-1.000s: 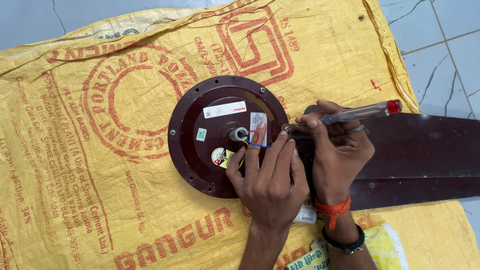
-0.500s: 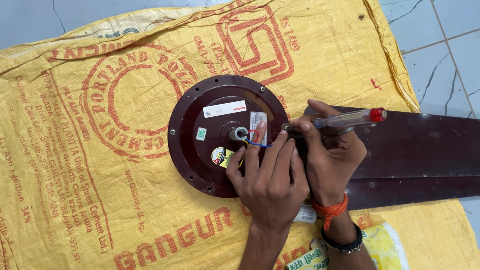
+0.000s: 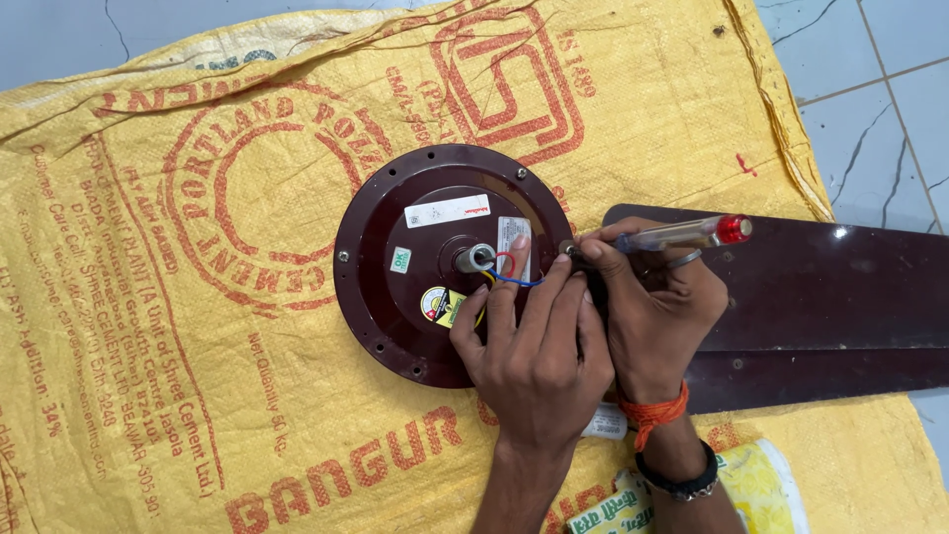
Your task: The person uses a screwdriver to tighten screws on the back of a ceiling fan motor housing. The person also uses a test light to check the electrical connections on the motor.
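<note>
A pale grey tiled floor (image 3: 870, 89) with thin cracks lies under even light.

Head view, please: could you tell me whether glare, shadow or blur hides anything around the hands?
Head view: sharp and evenly lit; a small glare spot on the fan blade; soft shadow under the left hand and right hand; the screwdriver reads clearly.

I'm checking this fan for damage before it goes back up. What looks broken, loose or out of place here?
Nothing looks broken. The maroon motor housing lies flat on the yellow sack, one blade attached. Red and blue wires stick loose from the centre shaft. The floor tiles show cracks.
</note>
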